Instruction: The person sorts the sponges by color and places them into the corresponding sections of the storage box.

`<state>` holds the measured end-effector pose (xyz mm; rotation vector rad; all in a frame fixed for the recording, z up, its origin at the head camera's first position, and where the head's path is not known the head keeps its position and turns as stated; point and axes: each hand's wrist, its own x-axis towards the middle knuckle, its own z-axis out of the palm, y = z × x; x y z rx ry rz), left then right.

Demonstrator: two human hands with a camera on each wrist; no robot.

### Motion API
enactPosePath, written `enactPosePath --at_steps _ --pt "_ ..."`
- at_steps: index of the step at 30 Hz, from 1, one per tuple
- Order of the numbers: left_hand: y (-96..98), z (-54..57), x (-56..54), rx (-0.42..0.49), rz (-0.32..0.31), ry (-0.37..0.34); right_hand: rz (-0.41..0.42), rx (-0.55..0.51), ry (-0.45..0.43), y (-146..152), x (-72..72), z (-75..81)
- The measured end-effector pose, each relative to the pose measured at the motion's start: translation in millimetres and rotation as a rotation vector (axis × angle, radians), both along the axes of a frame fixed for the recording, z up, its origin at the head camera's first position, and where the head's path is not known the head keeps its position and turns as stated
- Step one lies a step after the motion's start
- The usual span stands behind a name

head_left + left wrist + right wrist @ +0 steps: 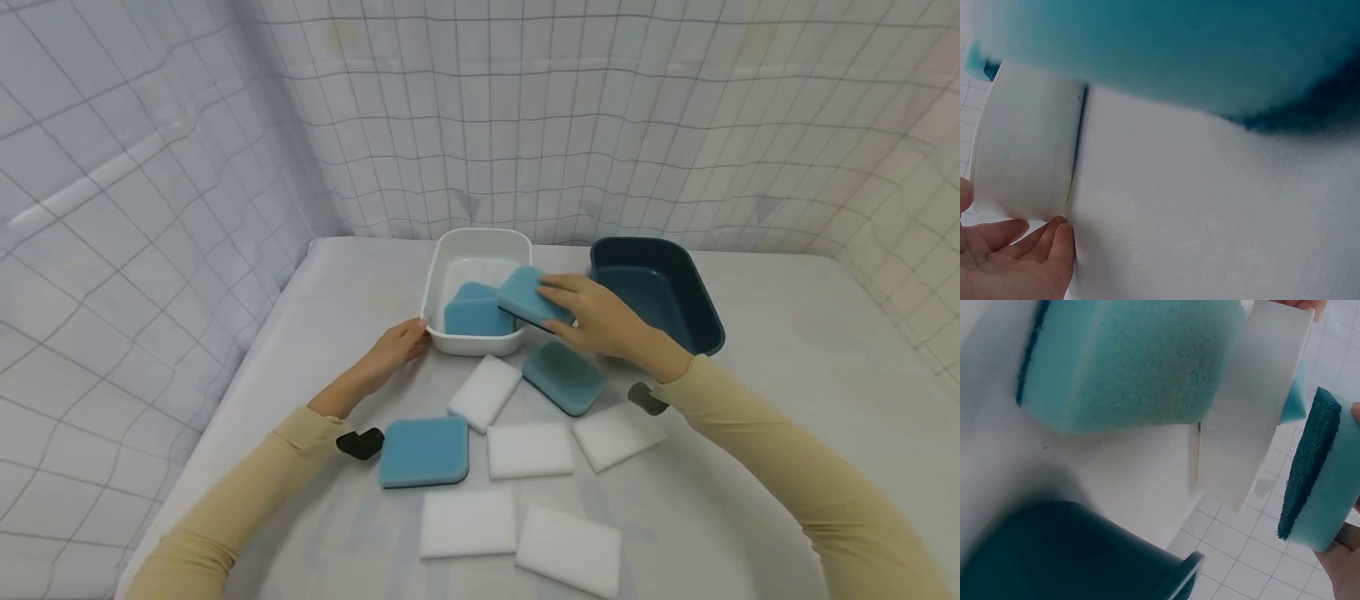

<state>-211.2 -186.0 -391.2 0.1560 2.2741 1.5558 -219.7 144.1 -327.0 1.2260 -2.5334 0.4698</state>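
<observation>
White pads (530, 450) (five) lie scattered before the white tub (472, 345).

A left hand (1019, 259), at lower left, holds the end of a smooth, white, straight-sided tub (1029, 137), its fingertips against the outer wall. The tub stands on a pale, white surface (1179, 200). A blurred, teal-blue sponge with a darker blue layer (1147, 50) spans the top foreground. Beyond the tub's rim, a small teal piece (974, 62) shows beside white, grid-lined fabric (965, 106).
</observation>
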Motion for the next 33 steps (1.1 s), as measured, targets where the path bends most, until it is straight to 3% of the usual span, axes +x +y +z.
enactPosePath --at_steps 22,33 --pt "-0.4 0.2 -0.2 -0.011 0.014 -0.002 -0.019 -0.011 -0.021 -24.5 -28.7 -7.1" --pt "0.0 0.7 2.2 -0.007 0.016 0.002 -0.053 -0.003 -0.046 -36.1 -34.5 -6.5"
